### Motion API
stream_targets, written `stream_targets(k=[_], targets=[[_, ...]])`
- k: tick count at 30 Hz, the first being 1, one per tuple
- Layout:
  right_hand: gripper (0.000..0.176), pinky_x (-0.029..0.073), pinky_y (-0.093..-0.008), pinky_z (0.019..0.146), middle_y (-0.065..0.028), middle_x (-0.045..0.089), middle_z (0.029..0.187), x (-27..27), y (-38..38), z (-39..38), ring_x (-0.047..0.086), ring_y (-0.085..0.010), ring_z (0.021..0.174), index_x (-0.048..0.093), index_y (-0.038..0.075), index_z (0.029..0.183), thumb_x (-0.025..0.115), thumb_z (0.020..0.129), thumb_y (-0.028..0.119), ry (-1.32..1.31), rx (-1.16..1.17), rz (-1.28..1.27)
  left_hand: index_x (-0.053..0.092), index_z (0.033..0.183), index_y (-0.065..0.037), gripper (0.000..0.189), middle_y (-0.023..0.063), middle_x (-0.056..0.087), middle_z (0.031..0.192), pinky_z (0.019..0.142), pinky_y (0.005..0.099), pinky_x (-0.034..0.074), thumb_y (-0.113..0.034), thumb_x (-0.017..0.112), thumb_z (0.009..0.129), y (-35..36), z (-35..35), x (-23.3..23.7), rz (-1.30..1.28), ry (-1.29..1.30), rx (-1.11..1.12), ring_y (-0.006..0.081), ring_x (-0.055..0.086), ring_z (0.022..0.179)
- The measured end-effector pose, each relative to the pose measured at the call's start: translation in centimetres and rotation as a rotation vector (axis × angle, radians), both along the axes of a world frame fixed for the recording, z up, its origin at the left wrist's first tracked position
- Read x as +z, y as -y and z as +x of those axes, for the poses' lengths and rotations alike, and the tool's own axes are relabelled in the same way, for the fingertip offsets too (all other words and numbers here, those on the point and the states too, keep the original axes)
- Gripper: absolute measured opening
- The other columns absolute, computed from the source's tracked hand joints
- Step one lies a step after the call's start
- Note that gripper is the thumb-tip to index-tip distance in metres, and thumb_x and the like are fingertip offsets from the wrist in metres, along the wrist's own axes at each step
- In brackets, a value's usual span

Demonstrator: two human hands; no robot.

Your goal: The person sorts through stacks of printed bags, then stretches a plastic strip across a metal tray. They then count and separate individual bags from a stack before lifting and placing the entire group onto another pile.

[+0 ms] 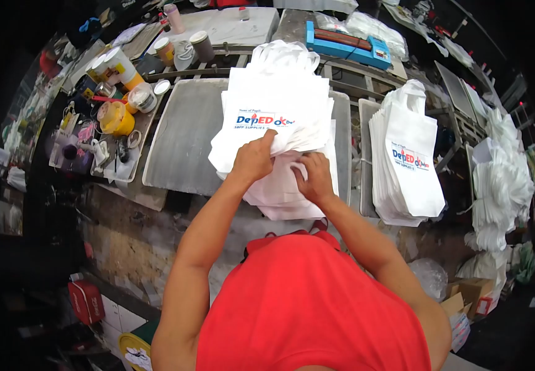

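Note:
A thick pile of white tote bags (pixel 280 93) lies in front of me, with red and blue "DepED" printing on the top one. At the lower edge of its upper part, the bags are bent up and their layered edges fan out. My left hand (pixel 255 159) is closed on these edges from the left, index finger lying over the top bag. My right hand (pixel 316 174) curls its fingers at the layered edges on the right, thumb bent just below them. More white bags (pixel 283 201) lie underneath, close to my body.
A second stack of printed tote bags (pixel 406 154) stands to the right. Tubs, including a yellow bucket (pixel 115 119), crowd the left. Behind the pile is a blue machine (pixel 348 46). A grey board (pixel 184 136) lies under the pile. Bundled white bags (pixel 499 179) hang far right.

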State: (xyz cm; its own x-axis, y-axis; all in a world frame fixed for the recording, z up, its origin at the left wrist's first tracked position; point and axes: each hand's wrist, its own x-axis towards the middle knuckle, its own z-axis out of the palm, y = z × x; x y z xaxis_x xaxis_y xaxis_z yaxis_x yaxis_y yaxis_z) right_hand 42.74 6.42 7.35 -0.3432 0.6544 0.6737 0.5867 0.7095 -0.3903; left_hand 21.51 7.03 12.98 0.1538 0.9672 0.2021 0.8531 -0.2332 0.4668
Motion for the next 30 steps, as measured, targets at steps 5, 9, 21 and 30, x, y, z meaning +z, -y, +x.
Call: stream_targets(k=[5,9,21,30], targets=[[0.036,0.047,-0.0456,0.086,-0.0111,0.059,0.109,-6.1,2.5,2.7,0.055,-0.0335,0.100,0.068,0.009,0.115,0.079,0.081,0.019,0.349,-0.008,-0.304,0.053,0.126,-0.009,0.049,0.0188,0.074,0.093,0.072,0.0533,0.057,-0.006,0.069,0.081,-0.7,0.1,0.4,0.040,-0.041,0.022,0.0430,0.072,0.085],[0.015,0.052,-0.0446,0.077,-0.0124,0.064,0.092,-6.2,0.8,2.4,0.061,-0.0334,0.087,0.072,0.008,0.095,0.074,0.084,0.019,0.424,-0.040,-0.282,0.053,0.126,-0.010,0.048,0.0177,0.073,0.097,0.072,0.0533,0.057,-0.007,0.070,0.081,-0.7,0.3,-0.7,0.090,-0.041,-0.022,0.0422,0.072,0.085],[0.045,0.052,-0.0452,0.100,-0.0183,0.066,0.128,-2.3,1.4,1.5,0.062,-0.0402,0.121,0.063,0.006,0.128,0.077,0.086,0.018,-0.077,0.125,-0.362,0.050,0.131,-0.008,0.053,0.0179,0.072,0.097,0.072,0.0520,0.058,-0.005,0.071,0.082,-0.4,0.6,-1.0,0.098,-0.014,-0.021,0.0412,0.072,0.085],[0.012,0.051,-0.0482,0.085,-0.0105,0.073,0.090,-5.8,-0.2,3.4,0.067,-0.0330,0.090,0.072,0.008,0.087,0.069,0.085,0.019,0.359,0.052,-0.333,0.050,0.129,-0.008,0.052,0.0189,0.072,0.099,0.073,0.0511,0.058,-0.006,0.072,0.081,-0.3,1.0,-0.6,0.051,-0.067,-0.074,0.0412,0.072,0.088]])
